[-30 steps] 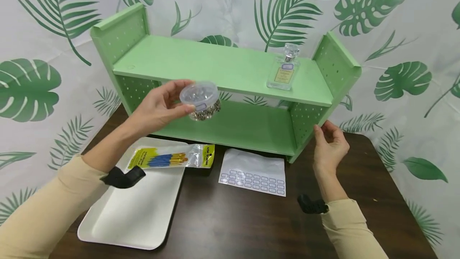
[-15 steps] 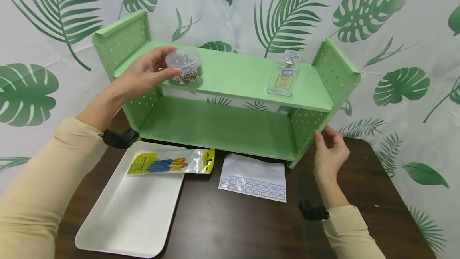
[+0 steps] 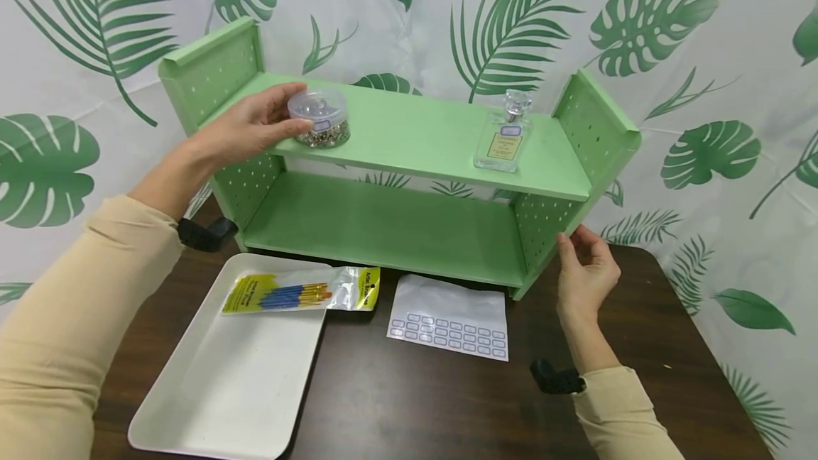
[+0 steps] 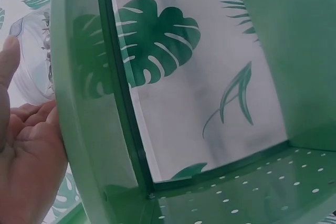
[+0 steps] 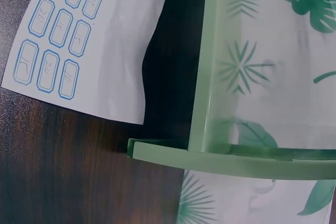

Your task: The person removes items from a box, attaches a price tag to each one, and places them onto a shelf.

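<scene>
My left hand (image 3: 258, 119) grips a round clear plastic tub (image 3: 326, 130) by its side, thumb at the front. Small metallic pieces fill its lower part, and a little label sticks to its lid rim. The tub sits at the left of the upper board of a green two-tier shelf (image 3: 409, 126). In the left wrist view, the tub (image 4: 31, 61) shows beyond the board's edge, beside my fingers. My right hand (image 3: 586, 272) pinches the front edge of the shelf's right side panel, low down. A glass perfume bottle (image 3: 503, 140) with a label stands upright at the upper board's right.
A white tray (image 3: 224, 382) lies front left on the dark wooden table (image 3: 409, 403). A packet of paintbrushes (image 3: 300, 291) rests across the tray's back right edge. A sheet of price labels (image 3: 447, 318) lies before the shelf. Leaf-print cloth (image 3: 409, 20) hangs behind.
My left hand has carried the tub up and left, from in front of the shelf onto its upper board. My right hand has kept its hold on the side panel.
</scene>
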`<state>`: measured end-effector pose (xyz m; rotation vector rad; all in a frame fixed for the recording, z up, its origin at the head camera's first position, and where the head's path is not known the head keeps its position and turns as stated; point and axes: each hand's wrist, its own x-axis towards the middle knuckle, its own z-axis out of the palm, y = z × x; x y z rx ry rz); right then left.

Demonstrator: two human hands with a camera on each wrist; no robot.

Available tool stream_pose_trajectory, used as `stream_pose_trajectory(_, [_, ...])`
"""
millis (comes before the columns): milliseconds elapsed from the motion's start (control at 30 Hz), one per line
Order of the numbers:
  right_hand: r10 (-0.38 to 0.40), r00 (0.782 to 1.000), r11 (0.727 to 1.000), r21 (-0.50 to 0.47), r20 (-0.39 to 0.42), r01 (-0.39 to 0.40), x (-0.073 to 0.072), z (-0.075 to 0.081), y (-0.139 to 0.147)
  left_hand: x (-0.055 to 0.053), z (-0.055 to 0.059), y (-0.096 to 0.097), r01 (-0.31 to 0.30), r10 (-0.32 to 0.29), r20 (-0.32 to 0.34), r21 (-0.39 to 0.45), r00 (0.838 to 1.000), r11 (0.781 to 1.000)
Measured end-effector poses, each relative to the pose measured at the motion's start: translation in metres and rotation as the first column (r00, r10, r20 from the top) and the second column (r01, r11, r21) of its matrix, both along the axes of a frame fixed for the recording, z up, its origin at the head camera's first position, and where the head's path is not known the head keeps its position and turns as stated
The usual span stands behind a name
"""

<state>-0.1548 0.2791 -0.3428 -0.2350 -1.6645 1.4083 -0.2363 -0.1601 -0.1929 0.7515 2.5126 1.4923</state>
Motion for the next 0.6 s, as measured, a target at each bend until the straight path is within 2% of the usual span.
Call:
stream_pose_trajectory(267, [0.0,1.0,1.0,0.011,-0.008,0.0,0.0004,0.001,-0.0018,-0.0036,0.0012,-0.0038,0.009,-0.008,0.01,-0.041,1.0,0.999])
stream_pose_trajectory(600, [0.006,1.0,1.0,-0.009,-0.008,-0.006,-0.001,0.0031,-0.0004,-0.006,0.0029,-0.0032,0.016,-0.015,0.015,-0.048,1.0,0.999])
